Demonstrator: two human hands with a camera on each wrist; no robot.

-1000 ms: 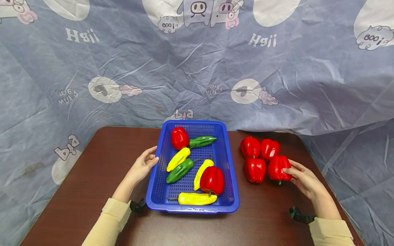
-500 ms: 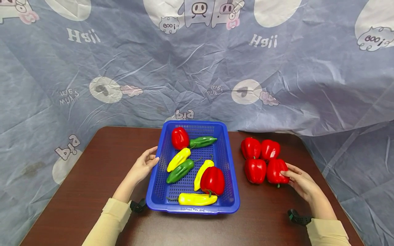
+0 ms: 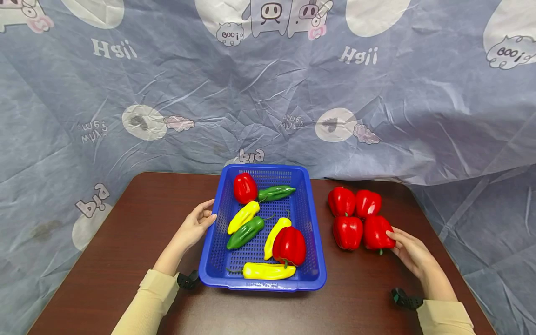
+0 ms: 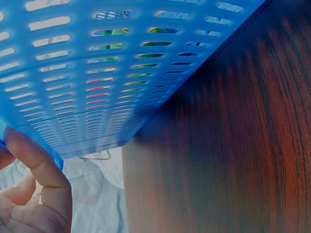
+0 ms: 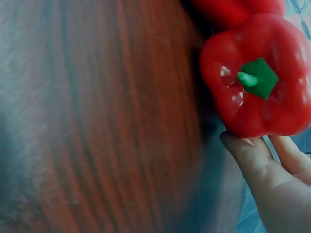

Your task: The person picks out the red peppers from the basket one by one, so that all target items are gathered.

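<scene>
Right wrist view: my right hand [image 5: 272, 179] has its thumb against the side of the pepper [image 5: 262, 77], fingers partly hidden behind it; I cannot tell whether they are clamped on it or merely touching. The pepper is just left of my fingertips, its green stem [image 5: 259, 78] facing back toward me. Further left from that grip, just beside the pepper, is a second red pepper [image 3: 348, 232], and beyond these is a red pair [image 3: 367, 204]. All four are on the table [image 3: 356, 298].

Well to the left, my left hand [image 3: 194, 228] is clamped on the basket [image 3: 268, 285], thumb and fingers at its left rim. Inside, nearest that grip, lie a yellow pepper [image 3: 244, 217] and a green pepper [image 3: 245, 232], side by side. Right of them a big red one [image 3: 290, 245] overlaps a slim yellow one [image 3: 273, 239], and a long yellow one [image 3: 269, 271] lies closer to me. Beyond my left fingers are the far red one [image 3: 245, 188] and the far green one [image 3: 276, 192]. Past both grips hangs a printed cloth [image 3: 268, 93]
</scene>
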